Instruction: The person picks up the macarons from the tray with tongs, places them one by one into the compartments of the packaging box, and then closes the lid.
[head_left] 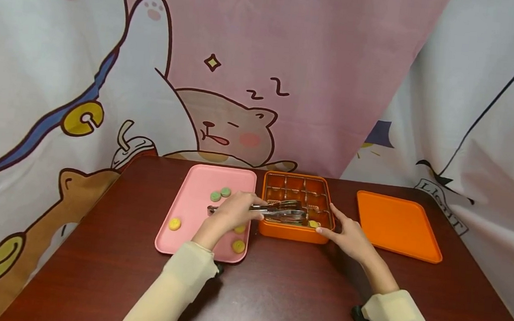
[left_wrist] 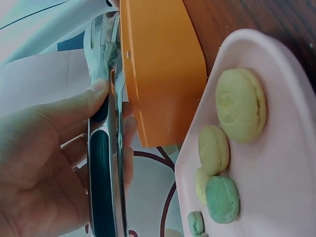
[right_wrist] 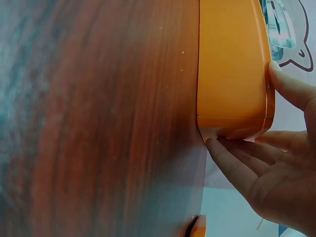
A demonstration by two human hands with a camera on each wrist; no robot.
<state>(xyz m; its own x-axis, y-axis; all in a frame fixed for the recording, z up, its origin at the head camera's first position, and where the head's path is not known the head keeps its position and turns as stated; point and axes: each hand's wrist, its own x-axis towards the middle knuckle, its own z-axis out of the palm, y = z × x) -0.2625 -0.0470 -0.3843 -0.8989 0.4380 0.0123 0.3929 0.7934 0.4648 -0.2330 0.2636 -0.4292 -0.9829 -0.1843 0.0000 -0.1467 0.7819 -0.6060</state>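
My left hand (head_left: 235, 210) grips a pair of metal tongs (head_left: 282, 214) with dark handle insets. The tongs' heads reach over the front compartments of an orange divided box (head_left: 295, 234). Around the front right corner of that box, my right hand (head_left: 349, 238) holds on, thumb at the front rim and fingers along the side. A yellow macaron (head_left: 314, 224) shows in the front right compartment; the tongs cover part of the other front ones. Below my left hand lies a pink tray (head_left: 201, 179) with yellow macarons (left_wrist: 241, 105) and green macarons (left_wrist: 222, 199).
A flat orange tray (head_left: 399, 226) lies to the right of the box. All of it stands on a dark wooden table (head_left: 274, 293). A patterned curtain (head_left: 317, 84) hangs right behind the table's back edge.
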